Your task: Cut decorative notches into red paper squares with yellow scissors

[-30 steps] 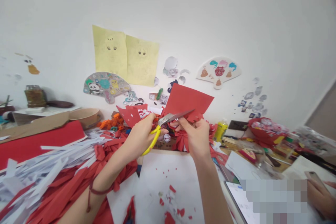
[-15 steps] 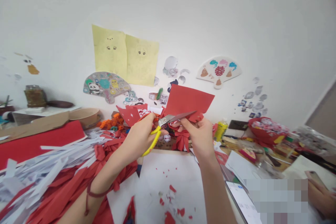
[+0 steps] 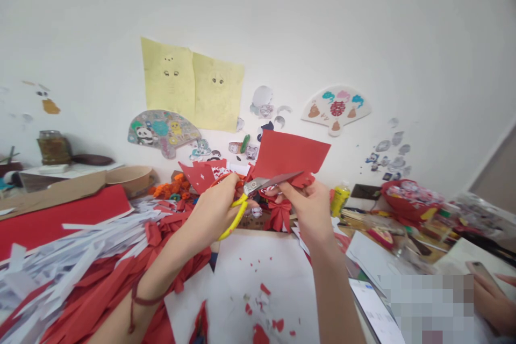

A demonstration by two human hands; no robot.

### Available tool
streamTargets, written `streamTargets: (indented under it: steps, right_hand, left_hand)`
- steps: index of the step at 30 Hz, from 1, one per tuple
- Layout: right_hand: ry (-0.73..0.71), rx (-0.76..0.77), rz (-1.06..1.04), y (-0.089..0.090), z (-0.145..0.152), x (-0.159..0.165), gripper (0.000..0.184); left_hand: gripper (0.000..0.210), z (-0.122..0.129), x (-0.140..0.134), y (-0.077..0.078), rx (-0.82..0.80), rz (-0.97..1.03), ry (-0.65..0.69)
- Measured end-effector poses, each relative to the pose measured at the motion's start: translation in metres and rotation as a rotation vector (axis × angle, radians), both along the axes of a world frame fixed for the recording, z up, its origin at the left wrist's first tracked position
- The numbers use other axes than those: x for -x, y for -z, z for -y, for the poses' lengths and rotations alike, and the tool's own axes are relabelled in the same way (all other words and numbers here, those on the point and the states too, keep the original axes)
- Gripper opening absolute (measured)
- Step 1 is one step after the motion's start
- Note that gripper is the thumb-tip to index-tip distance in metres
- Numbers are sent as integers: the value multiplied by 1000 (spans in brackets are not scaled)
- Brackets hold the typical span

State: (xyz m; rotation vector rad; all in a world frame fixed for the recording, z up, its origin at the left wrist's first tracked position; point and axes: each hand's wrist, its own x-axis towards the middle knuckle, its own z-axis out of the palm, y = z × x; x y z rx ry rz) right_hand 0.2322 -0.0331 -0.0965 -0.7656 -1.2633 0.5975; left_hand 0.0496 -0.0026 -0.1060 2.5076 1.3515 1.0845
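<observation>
The right fingers (image 3: 291, 192), now farther right, pinch red paper (image 3: 293, 153), left fingers (image 3: 229, 185) curled round yellow scissors (image 3: 252, 187).

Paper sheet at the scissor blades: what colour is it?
Plain red; the paper sheet shows best in the head view.

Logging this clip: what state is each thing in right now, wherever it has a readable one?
Left hand: closed on scissors
Scissors: held at red sheet, opening unclear
Right hand: pinching red sheet
Red sheet: held up, lower edge jagged
Scraps: scattered
Paper strips: heaped
Phone by right arm: screen lit
Bottle: upright
Jar: upright
</observation>
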Motion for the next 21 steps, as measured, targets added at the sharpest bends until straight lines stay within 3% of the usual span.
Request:
streamTargets:
  steps: [12, 21]
  right_hand:
    - [9, 16, 38, -6, 7, -3, 14]
    - [-26, 48, 53, -6, 7, -8, 15]
  left_hand:
    - [35, 3, 5, -2, -58, -69, -44]
    - [26, 8, 7, -5, -124, -146, -83]
